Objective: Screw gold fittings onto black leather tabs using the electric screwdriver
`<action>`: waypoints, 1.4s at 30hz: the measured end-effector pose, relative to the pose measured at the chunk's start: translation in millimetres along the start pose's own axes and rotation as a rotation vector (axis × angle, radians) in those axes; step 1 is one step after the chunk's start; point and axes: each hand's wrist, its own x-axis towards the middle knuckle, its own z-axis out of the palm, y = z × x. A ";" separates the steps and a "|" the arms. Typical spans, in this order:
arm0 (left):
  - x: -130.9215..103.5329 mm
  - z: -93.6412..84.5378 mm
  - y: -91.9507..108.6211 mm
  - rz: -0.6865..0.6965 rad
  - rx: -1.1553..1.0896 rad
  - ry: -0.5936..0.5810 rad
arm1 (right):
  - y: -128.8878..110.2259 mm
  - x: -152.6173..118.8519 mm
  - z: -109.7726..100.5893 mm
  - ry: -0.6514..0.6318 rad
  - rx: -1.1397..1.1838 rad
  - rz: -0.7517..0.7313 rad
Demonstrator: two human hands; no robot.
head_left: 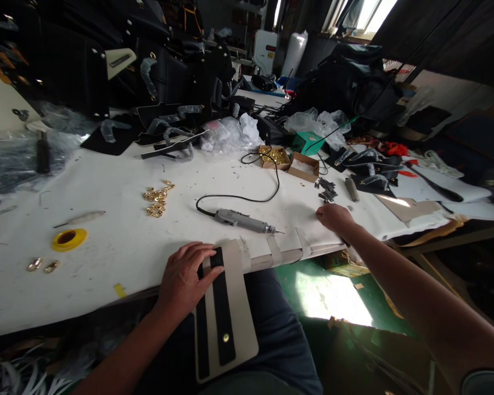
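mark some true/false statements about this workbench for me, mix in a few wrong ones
1. The left hand rests on a beige panel with black strips. True.
2. The right hand holds the grey power tool. False: the tool lies on the white table, and that hand is close to some small dark pieces.
3. A cardboard box contains small gold-coloured pieces. True.
4. The yellow ring lies right of the power tool in the picture. False: it lies to the left.

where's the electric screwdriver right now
In the head view, the electric screwdriver lies on the white table, right of the gold hardware and beyond the beige panel under the left hand.
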 end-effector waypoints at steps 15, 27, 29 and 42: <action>0.7 -1.7 3.4 -0.008 -0.002 -0.012 | 5.3 8.4 -9.1 0.016 -0.009 -0.018; 1.3 -3.2 6.7 -0.027 -0.001 -0.013 | -79.3 -64.0 29.3 0.391 0.307 -0.181; 1.5 -3.2 7.4 -0.028 -0.003 -0.010 | -85.5 -67.5 33.9 0.418 0.330 -0.207; 0.3 -1.3 5.2 -0.002 0.006 0.006 | -87.9 -68.2 36.1 0.420 0.308 -0.296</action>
